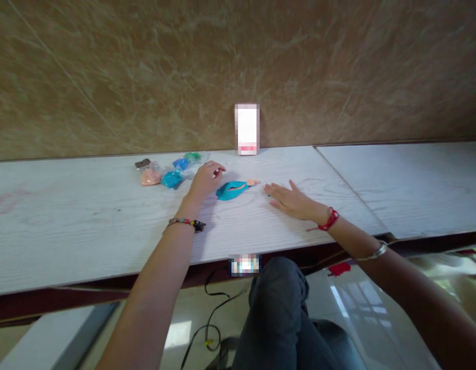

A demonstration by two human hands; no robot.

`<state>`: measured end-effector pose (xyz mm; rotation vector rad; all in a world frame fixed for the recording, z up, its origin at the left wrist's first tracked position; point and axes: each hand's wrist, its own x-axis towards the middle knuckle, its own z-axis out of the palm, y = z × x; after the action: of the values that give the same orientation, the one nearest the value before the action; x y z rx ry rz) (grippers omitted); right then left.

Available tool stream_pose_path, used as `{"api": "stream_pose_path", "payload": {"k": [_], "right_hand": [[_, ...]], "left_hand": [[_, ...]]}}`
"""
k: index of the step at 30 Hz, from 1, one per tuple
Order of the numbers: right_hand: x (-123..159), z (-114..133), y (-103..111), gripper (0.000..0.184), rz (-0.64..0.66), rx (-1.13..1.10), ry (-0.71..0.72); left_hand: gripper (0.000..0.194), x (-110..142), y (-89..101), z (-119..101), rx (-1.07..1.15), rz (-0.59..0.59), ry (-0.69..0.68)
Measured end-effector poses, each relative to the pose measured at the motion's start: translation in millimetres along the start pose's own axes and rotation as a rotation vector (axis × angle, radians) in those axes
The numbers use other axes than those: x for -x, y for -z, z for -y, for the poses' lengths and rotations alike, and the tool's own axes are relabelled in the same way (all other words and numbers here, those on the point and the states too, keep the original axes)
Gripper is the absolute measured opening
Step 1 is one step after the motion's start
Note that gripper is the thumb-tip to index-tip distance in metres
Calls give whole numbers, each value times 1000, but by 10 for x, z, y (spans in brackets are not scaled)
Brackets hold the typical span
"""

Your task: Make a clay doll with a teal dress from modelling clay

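On the white table lies a flat teal clay shape (233, 190), leaf-like with an open slit along it and a peach clay piece (252, 182) at its right end. Just left of this shape is my left hand (207, 180), its fingers loosely curled and nothing visible in them. My right hand (294, 201) rests palm down to the right, fingers stretched out. A tiny bit of teal clay (268, 195) shows at its fingertips; how much lies beneath is hidden.
Bags of peach clay (150, 177), teal clay (172, 179), blue clay (180, 163) and green clay (192, 157) sit back left beside a small dark item (142, 163). A phone (246, 128) leans on the marbled wall. Another device (244, 265) is at the table's front edge.
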<state>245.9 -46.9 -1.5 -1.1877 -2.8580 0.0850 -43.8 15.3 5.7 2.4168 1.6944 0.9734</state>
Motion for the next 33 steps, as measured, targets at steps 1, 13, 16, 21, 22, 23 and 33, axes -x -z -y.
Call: {"api": "stream_pose_path", "payload": {"k": [1, 13, 16, 21, 22, 23, 33], "right_hand": [[70, -7, -6, 52, 8, -14, 22], [29, 28, 2, 49, -22, 22, 19], [197, 40, -12, 50, -32, 13, 49], [21, 101, 9, 48, -37, 50, -15], [-4, 112, 11, 48, -36, 53, -16], [-2, 120, 10, 48, -37, 54, -6], [83, 186, -3, 48, -67, 66, -7]], "left_hand": [[25, -4, -4, 0, 2, 1, -6], [23, -15, -32, 9, -5, 8, -45], [23, -25, -52, -16, -3, 26, -84], [23, -21, -62, -1, -18, 20, -72], [23, -19, -59, 6, -18, 23, -60], [22, -18, -56, 8, -17, 29, -51], [24, -27, -63, 11, -33, 50, -53]]}}
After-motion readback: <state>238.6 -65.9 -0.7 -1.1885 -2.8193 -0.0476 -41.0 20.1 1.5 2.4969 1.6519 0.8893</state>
